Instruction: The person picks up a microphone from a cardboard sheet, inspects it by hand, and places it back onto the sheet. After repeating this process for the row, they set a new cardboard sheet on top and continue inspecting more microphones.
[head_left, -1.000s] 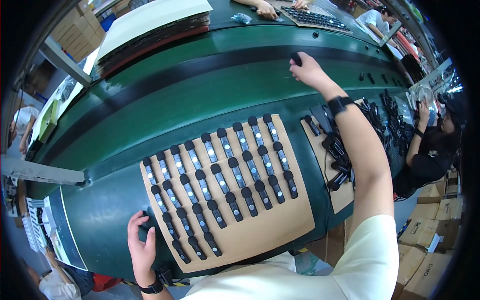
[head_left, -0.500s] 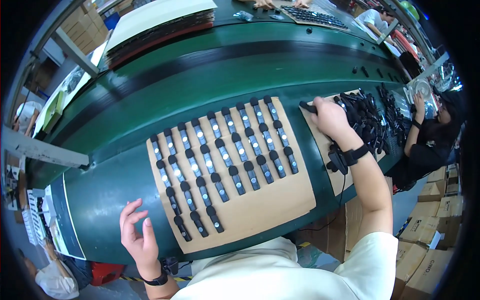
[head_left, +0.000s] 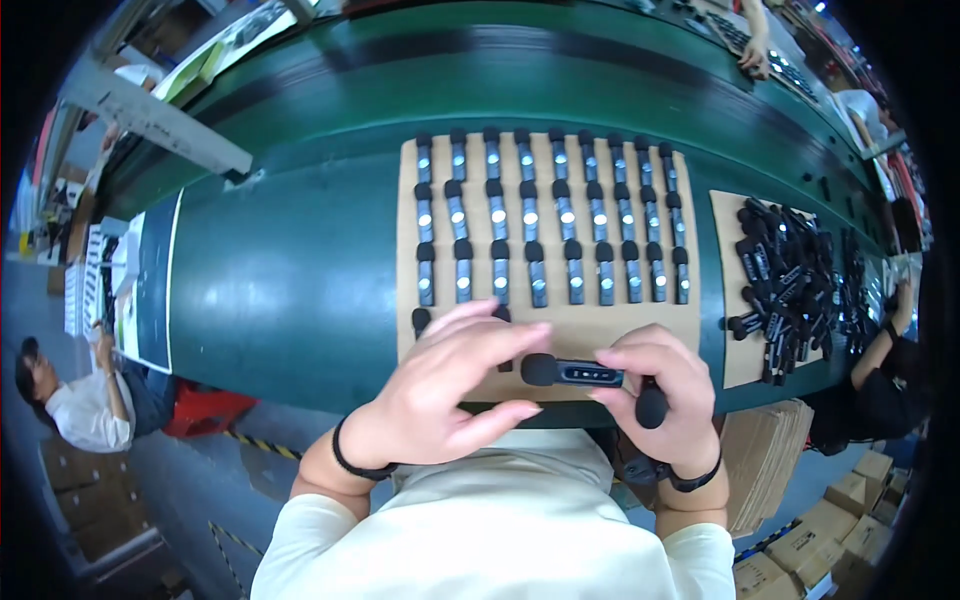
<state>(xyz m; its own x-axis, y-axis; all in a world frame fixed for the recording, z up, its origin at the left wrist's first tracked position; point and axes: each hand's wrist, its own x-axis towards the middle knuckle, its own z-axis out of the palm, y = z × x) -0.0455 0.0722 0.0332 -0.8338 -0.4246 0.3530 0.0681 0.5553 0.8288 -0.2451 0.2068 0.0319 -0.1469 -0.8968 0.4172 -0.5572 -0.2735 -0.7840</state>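
Observation:
In front of my body, my right hand (head_left: 665, 385) pinches a small black microphone (head_left: 590, 373) with a foam tip. It lies level, foam end to the left. A second microphone (head_left: 652, 404) is tucked in the same palm, with mostly its round foam tip showing. My left hand (head_left: 450, 385) is open, its thumb and forefinger spread either side of the first foam tip, apparently not touching it. Beneath and beyond the hands, a cardboard sheet (head_left: 640, 335) carries rows of similar microphones (head_left: 530, 215), foam tips pointing away. My left hand partly covers the nearest row.
At right, another cardboard sheet (head_left: 742, 365) bears a heap of loose microphones (head_left: 790, 280). A metal post (head_left: 165, 122) rises from the green bench (head_left: 290, 290) at left. Co-workers sit on both sides, and another person's hand (head_left: 755, 58) works at the far right.
My right hand has come from the heap to before my body, carrying two microphones. My left hand has moved in beside it. The view has turned to the left.

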